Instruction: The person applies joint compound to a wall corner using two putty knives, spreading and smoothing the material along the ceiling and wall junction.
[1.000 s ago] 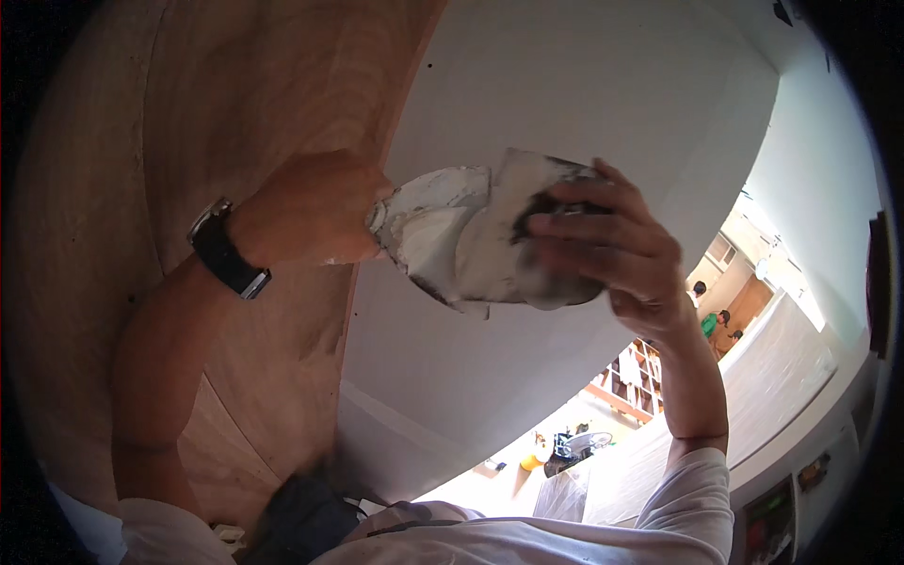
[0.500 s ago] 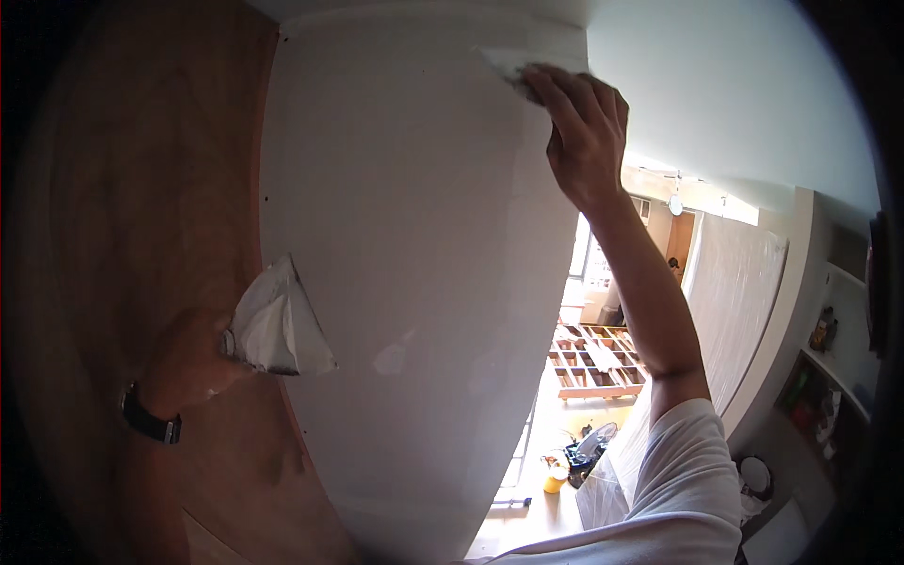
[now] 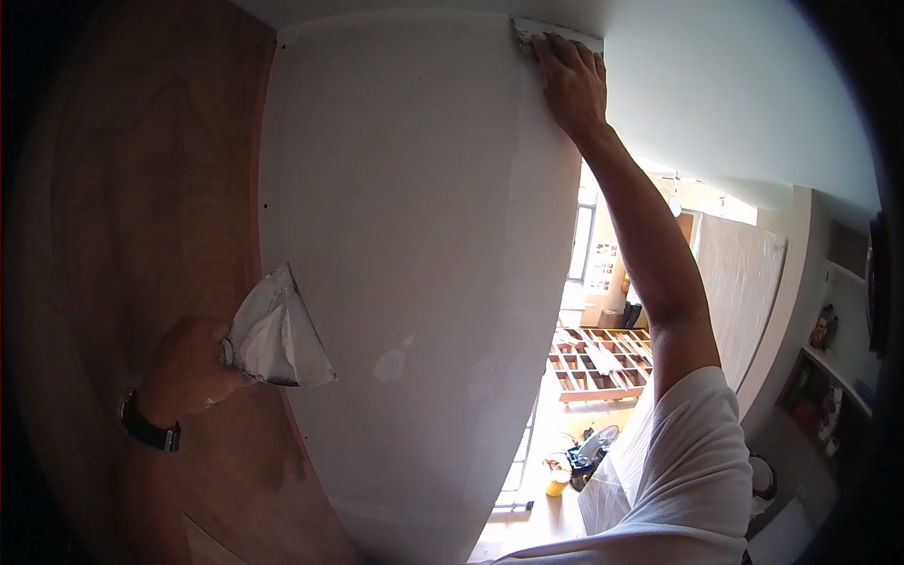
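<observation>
- The right arm reaches high, rising from a white sleeve (image 3: 697, 443) at the lower right, bent at the elbow, with the forearm slanting up and leftward.
- The right hand (image 3: 576, 89) is at the upper right corner of the pale grey panel (image 3: 405, 188), its back toward the camera and its fingers pointing up.
- Those fingers close over a flat, wide blade (image 3: 565, 29), which lies at the panel's top edge; whether its whole edge touches the surface cannot be told.
- The left hand (image 3: 193, 363) is much lower, in front of the brown wood panel (image 3: 151, 188), its forearm dim at the lower left.
- It is clenched round the handle end of a fan-shaped scraper (image 3: 299, 353); the handle itself is mostly hidden in the fist.
- The scraper's broad edge points right and down, and white paste (image 3: 264, 341) coats its face.
- A dark-strapped watch (image 3: 151, 431) circles the left wrist, its dial turned away from view.
- Any lettering on the items on the shelves (image 3: 843, 372) at right is too small and dim to read.
</observation>
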Tool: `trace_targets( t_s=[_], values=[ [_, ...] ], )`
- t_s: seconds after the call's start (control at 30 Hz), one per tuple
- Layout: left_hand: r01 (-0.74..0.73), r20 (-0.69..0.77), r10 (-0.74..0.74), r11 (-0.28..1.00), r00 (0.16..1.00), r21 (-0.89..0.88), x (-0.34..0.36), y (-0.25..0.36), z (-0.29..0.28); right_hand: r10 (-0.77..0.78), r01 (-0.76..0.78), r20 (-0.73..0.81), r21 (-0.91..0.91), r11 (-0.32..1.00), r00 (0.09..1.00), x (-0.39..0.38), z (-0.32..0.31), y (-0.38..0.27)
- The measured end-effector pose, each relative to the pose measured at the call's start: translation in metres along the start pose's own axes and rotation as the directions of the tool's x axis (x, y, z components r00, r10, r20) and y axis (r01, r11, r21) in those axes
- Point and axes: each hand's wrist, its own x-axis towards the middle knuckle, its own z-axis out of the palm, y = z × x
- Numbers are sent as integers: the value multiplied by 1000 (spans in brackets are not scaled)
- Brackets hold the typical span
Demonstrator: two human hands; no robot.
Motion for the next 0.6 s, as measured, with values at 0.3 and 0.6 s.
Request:
trace_targets(
  t_s=[0.3,0.6],
  values=[
    [75,38,-76,997,996,32,-1,-7,2,0,4,107,-35,999,994,8,-4,4],
    [46,17,-49,988,999,149,-7,9,-9,4,-54,372,122,991,928,24,-36,2]
  ],
)
